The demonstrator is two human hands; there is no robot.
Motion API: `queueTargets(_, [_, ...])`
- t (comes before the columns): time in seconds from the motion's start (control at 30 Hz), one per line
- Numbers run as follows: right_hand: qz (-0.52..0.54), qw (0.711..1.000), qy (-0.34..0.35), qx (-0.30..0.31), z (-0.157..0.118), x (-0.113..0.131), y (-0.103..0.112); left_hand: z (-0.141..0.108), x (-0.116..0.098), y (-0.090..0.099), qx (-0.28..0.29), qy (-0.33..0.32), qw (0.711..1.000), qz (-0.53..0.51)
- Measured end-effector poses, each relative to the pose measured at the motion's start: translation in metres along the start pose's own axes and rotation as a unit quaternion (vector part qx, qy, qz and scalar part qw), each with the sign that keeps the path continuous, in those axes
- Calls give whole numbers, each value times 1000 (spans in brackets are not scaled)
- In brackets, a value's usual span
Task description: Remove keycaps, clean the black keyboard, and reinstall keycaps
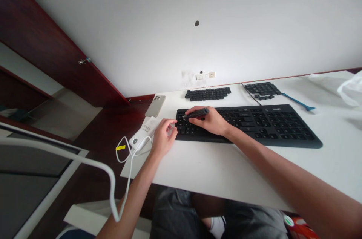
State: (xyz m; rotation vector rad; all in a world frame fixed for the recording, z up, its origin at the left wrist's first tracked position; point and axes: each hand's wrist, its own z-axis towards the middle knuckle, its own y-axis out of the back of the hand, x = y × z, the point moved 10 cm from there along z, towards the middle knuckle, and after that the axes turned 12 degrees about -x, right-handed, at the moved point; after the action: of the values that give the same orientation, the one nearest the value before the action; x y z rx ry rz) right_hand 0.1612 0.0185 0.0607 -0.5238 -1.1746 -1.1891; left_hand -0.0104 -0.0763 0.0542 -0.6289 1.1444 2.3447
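We're looking at a small home office or study here; white table (215,171) against a white wall (141,35); keyboard (283,129) on top; wall socket (205,75) above; dark red wooden door (56,43) alongside!

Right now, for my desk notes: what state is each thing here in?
Left hand: fingertips at the keyboard's left end; any grip unclear.
Right hand: gripping a dark slim tool above the keys.
Black keyboard: flat on the white desk.
Loose black keycaps: off the board, in groups behind it.
Smartphone: lying face down.
White corded device: lying flat, cable looping off it.
Blue pry tool: lying on the desk.
White wall socket: nothing plugged in.
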Motion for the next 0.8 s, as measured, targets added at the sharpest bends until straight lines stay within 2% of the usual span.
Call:
queueTargets(0.1, [-10,1000,15,14,-5,3,-9,0,1,1,-2,9,1000,-1])
queueTargets(0.2, [-30,999,27,1,-4,3,-9,0,0,0,0,5,1000,-5])
queueTargets(0.3, [-74,996,36,-32,0,2,2,0,0,-1,2,5,1000,-11])
queueTargets(0.43, [-170,978,55,-106,7,2,29,0,6,-3,1,17,1000,-12])
queueTargets(0.57, [-179,971,16,-154,12,-11,53,3,17,-7,1,45,999,0])
queueTargets(0.73, [-184,970,54,-147,11,-7,52,14,33,-19,-18,98,995,-14])
queueTargets(0.8, [-174,973,47,-142,11,-9,50,26,35,-28,-31,113,992,-41])
